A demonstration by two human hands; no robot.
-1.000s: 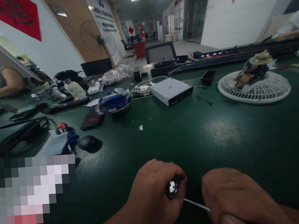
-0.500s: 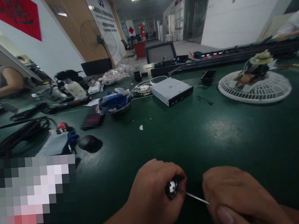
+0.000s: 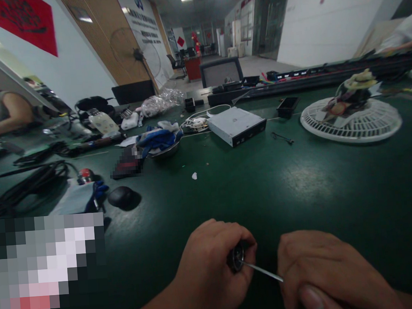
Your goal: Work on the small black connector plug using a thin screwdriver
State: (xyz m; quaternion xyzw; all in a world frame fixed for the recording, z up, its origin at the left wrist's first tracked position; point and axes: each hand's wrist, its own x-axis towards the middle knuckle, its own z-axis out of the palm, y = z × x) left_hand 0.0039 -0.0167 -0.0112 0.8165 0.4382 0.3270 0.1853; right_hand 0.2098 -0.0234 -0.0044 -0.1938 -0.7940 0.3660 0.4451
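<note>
My left hand [image 3: 217,266] is closed around a small round black part with a shiny metal rim [image 3: 237,257], its open end turned toward my right hand. Most of that part is hidden by the fingers. In my closed right hand [image 3: 323,268] is a screwdriver [image 3: 263,271]; only its thin metal shaft shows, and its handle is covered by the palm. The shaft's tip reaches the face of the round part. Both hands are just above the near part of the green table [image 3: 243,185].
Ahead lies a silver disc drive [image 3: 237,122] with a small wrench [image 3: 282,138] beside it. A white fan grille with its motor [image 3: 352,120] is at right. A black mouse [image 3: 121,197], a bowl [image 3: 167,152] holding blue cloth, and cables [image 3: 25,188] lie left. A person [image 3: 8,109] sits far left.
The screwdriver's tip has moved left, from beside the round part onto its face. My right hand has shifted slightly left; my left hand stays nearly where it was.
</note>
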